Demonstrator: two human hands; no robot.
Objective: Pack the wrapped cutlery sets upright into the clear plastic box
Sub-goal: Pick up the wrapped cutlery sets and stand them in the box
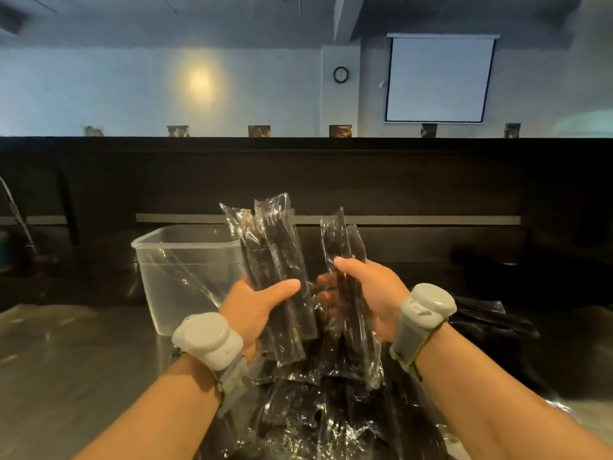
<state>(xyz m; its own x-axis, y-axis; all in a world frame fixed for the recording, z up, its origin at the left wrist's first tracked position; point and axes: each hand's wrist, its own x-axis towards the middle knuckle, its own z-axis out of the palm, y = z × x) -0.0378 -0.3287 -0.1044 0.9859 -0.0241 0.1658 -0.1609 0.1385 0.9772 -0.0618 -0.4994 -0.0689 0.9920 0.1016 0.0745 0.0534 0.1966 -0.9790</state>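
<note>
Left hand (262,310) and right hand (374,293) each clasp wrapped cutlery sets (275,257).
Light, stiff, slippery, I judge: grip mid-length; clear plastic box (179,287) at ten o'clock.

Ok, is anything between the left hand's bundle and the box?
Nothing visible. The left hand grips the left bundle just right of the box, whose top is open, with no lid. The right hand and the right bundle are on the side away from the box.

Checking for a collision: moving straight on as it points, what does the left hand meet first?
Likely the right hand and its cutlery sets; the clear box sits left of that line.
</note>
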